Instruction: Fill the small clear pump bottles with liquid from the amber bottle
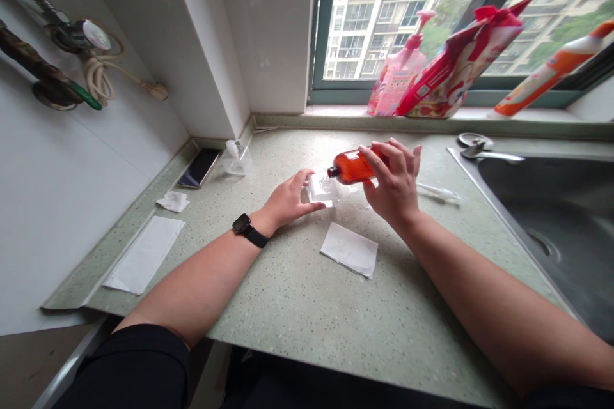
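My right hand (pixel 397 184) grips a bottle of orange-red liquid (pixel 354 167), tipped nearly on its side with its dark, uncapped neck pointing left. Under that neck sits a small clear square container (pixel 324 193), which shows ring-like marks inside. Thumb and fingers of my left hand (pixel 286 197) hold the container from its left side. Whether liquid is flowing out of the bottle I cannot tell. A folded white tissue (pixel 350 249) lies on the counter just in front of the container.
Left on the speckled counter (pixel 268 307) are a phone (pixel 199 168), a clear plastic cup (pixel 236 160), a crumpled tissue (pixel 173 202) and a folded paper towel (pixel 144 254). A steel sink (pixel 518 223) lies right. Pink pump bottle (pixel 398 80) and red pouch (pixel 455 70) stand by the window.
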### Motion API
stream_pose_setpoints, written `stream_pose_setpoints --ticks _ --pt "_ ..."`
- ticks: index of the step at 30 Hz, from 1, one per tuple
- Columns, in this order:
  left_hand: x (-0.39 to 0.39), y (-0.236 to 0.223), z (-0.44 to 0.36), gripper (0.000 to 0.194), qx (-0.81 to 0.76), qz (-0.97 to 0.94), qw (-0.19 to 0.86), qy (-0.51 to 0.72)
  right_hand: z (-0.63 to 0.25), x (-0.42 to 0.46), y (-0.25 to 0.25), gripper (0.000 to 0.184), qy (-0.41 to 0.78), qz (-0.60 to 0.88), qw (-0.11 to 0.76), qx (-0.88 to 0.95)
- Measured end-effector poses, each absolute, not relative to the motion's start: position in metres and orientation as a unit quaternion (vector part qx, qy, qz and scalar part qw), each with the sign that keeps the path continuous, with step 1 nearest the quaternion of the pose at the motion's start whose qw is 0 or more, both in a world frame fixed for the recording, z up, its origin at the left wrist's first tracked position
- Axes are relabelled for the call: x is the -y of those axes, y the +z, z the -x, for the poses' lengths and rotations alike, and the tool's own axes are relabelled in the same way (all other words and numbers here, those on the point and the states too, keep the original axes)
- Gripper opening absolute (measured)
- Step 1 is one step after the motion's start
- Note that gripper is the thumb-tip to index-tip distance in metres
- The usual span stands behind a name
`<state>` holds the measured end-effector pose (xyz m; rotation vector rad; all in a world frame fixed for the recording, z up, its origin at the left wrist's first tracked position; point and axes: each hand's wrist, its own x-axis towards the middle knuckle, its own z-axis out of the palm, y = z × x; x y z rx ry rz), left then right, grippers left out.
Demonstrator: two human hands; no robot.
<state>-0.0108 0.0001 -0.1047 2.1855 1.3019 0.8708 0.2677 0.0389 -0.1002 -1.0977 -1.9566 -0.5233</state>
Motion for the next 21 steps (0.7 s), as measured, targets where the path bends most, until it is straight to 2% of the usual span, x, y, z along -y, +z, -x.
stream_pose_setpoints --ticks 9,21 --pt "0.0007 -0.1033 0.0108 0.085 -0.473 -0.796 0.205 0.318 -0.2680 -0.0394 -0.1005 0.095 -0.206 0.435 0.407 0.776" --pt "0.0009 -0.0974 0.0093 0.067 -0.483 -0.796 0.185 0.316 -0.2679 -0.0390 -0.1002 0.096 -0.200 0.446 0.398 0.776"
